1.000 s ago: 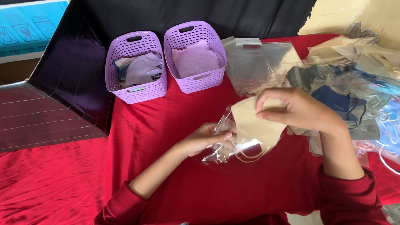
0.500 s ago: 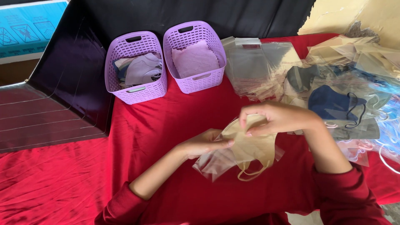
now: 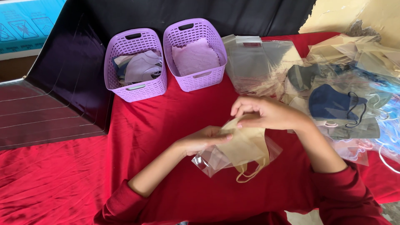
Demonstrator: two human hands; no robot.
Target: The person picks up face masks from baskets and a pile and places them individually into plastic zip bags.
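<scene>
Head view shows the fingers [image 3: 243, 109] of the right hand [image 3: 266, 113] pinched shut on the top edge of a beige face mask [image 3: 246, 143], while the left hand [image 3: 204, 139] grips the mouth of a clear plastic bag [image 3: 216, 158] beside it. Mask and bag overlap, lying near the middle of the red-covered worktop [image 3: 62, 179], with the mask's ear loops hanging toward the near edge. Toward the far edge stand two purple baskets, the left basket [image 3: 135, 64] holding pale and grey pieces, the right basket [image 3: 195, 54] holding pink cloth. Just right of them lies a stack of clear bags [image 3: 258, 62]. Along the right edge sits a heap of bagged masks, a navy mask [image 3: 331, 104] on top.
</scene>
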